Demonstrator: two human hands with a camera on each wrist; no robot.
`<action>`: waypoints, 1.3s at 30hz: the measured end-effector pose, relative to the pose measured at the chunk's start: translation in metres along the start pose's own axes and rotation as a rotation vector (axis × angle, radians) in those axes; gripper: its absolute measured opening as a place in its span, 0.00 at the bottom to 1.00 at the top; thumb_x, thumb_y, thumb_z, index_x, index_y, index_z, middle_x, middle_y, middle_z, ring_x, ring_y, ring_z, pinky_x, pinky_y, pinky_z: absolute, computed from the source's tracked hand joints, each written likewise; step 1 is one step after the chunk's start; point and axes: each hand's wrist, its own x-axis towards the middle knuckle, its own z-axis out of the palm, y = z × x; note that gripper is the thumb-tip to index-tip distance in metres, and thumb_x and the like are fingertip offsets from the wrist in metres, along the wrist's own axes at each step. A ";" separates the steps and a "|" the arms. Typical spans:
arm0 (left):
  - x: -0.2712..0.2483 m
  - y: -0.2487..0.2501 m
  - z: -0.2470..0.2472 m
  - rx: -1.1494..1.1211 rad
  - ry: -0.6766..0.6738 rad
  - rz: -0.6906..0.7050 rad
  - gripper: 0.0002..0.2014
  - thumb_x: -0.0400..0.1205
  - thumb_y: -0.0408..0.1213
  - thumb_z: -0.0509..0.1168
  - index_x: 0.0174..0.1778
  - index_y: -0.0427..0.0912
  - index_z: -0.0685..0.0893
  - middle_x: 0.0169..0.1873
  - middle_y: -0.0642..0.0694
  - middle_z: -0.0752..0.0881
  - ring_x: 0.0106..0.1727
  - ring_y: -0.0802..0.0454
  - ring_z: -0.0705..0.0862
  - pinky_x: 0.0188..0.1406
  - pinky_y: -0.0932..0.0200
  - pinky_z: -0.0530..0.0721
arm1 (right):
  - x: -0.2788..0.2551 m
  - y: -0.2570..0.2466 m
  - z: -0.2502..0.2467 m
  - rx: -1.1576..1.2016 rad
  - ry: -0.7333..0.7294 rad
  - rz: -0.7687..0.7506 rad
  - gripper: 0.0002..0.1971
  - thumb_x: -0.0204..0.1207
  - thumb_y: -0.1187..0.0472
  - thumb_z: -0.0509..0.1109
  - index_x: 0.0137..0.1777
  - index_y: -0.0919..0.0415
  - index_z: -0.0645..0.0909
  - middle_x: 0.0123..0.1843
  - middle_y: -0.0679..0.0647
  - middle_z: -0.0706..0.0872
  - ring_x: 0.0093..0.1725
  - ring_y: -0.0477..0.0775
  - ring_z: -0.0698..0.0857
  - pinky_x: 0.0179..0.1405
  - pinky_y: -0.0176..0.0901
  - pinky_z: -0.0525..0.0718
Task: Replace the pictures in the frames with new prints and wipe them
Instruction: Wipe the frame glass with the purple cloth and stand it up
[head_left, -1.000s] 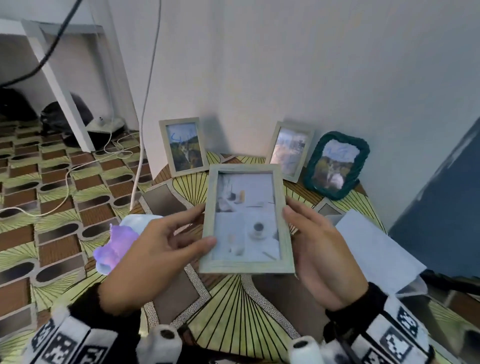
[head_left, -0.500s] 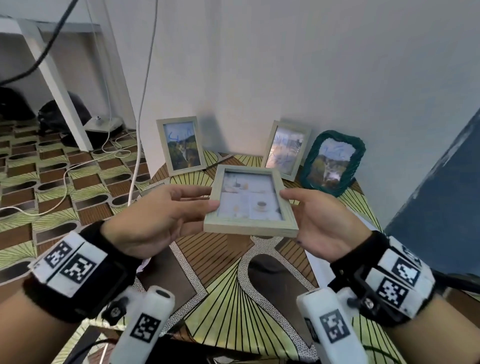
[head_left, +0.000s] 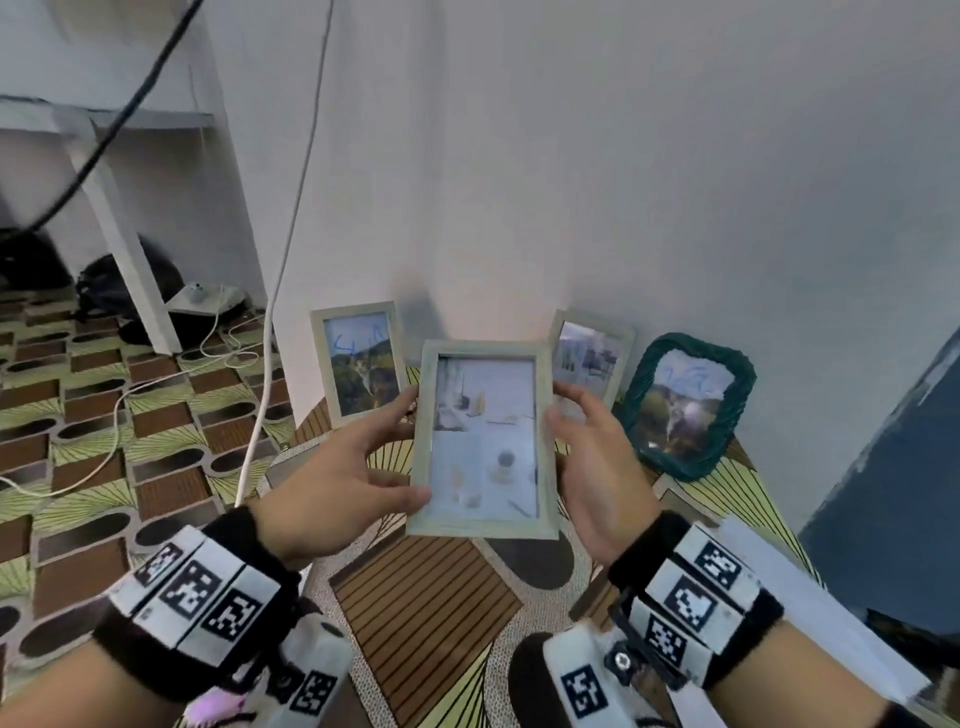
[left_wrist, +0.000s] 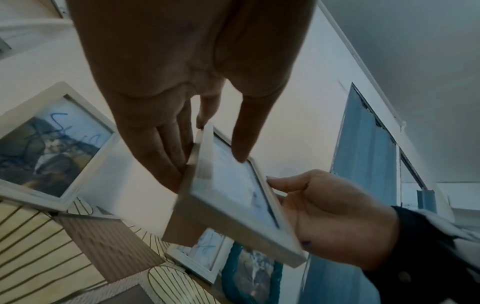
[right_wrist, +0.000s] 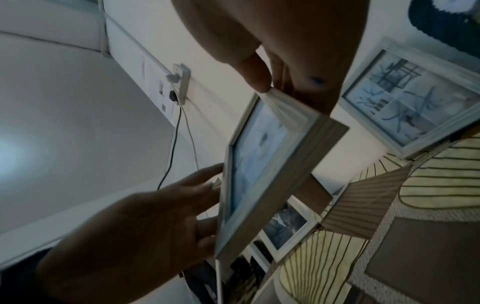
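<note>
I hold a pale wooden picture frame upright in the air above the table, its front toward me. It shows a pale print with a cup. My left hand grips its left edge, thumb on the front and fingers behind. My right hand grips the right edge the same way. In the left wrist view the frame sits between my left fingers and the right hand. Its brown back stand hangs out behind. The right wrist view shows the frame edge-on.
Three more frames lean on the wall: a pale one at left, a pale one behind my right hand, a teal one; blue scribbles mark them. White paper lies at right on the patterned tablecloth. A white cable hangs at left.
Both hands have carried the frame away from me toward the wall. Half a second ago it lay tilted nearly flat; now it stands upright.
</note>
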 end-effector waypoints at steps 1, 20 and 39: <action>0.009 0.000 -0.001 -0.012 0.013 0.002 0.48 0.75 0.20 0.72 0.82 0.65 0.60 0.70 0.56 0.78 0.51 0.40 0.91 0.49 0.52 0.90 | 0.010 0.002 0.002 -0.037 0.016 -0.032 0.17 0.87 0.66 0.58 0.70 0.48 0.76 0.50 0.54 0.93 0.54 0.66 0.90 0.57 0.72 0.85; 0.203 -0.031 -0.031 -0.400 0.230 0.003 0.33 0.86 0.18 0.54 0.83 0.52 0.64 0.69 0.63 0.78 0.59 0.62 0.85 0.47 0.62 0.90 | 0.205 0.023 0.022 -0.192 0.114 -0.181 0.28 0.84 0.69 0.54 0.58 0.28 0.78 0.56 0.71 0.85 0.52 0.83 0.81 0.50 0.84 0.78; 0.243 -0.070 -0.039 -0.242 0.161 -0.115 0.37 0.86 0.19 0.52 0.85 0.58 0.53 0.81 0.63 0.62 0.75 0.59 0.73 0.71 0.54 0.79 | 0.278 0.081 0.013 -0.246 0.127 -0.100 0.14 0.90 0.60 0.49 0.68 0.41 0.68 0.57 0.51 0.84 0.51 0.49 0.84 0.54 0.47 0.83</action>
